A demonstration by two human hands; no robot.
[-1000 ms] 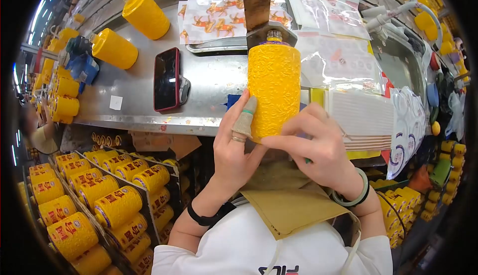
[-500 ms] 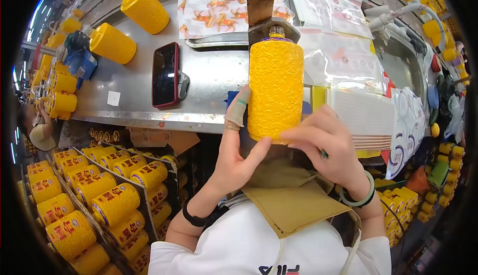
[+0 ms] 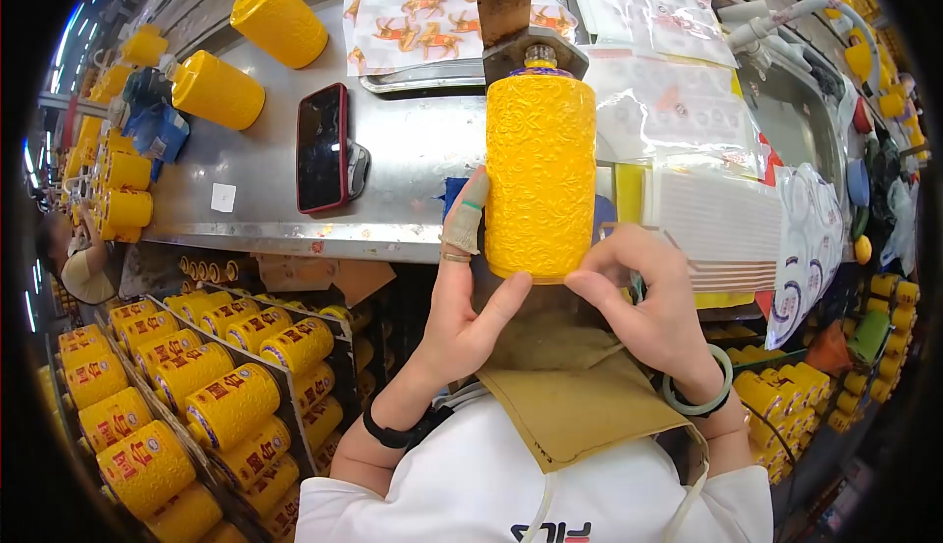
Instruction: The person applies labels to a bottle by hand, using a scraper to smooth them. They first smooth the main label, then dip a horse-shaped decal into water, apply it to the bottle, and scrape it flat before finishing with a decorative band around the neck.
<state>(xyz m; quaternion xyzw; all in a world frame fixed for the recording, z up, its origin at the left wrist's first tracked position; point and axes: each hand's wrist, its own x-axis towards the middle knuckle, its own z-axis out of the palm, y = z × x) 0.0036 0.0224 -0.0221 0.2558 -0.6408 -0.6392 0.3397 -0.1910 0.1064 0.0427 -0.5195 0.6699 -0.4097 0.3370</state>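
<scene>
Left grip (image 3: pixel 469 292) closed on yellow bottle's (image 3: pixel 541 174) side and base; right grip (image 3: pixel 638 283) pinched base edge; phone (image 3: pixel 323 148) lay left of grips.

bright overhead glare, fisheye-curved edges, dark vignetted corners

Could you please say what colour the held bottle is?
The bottle is yellow-bodied, clearest in the head view.

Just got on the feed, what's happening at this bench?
A person has both hands on a yellow embossed bottle: the left hand along its side and base, the right hand at the base's right edge. Its neck sits at a metal bracket. Two more yellow bottles and a phone lie on the metal bench.
</scene>
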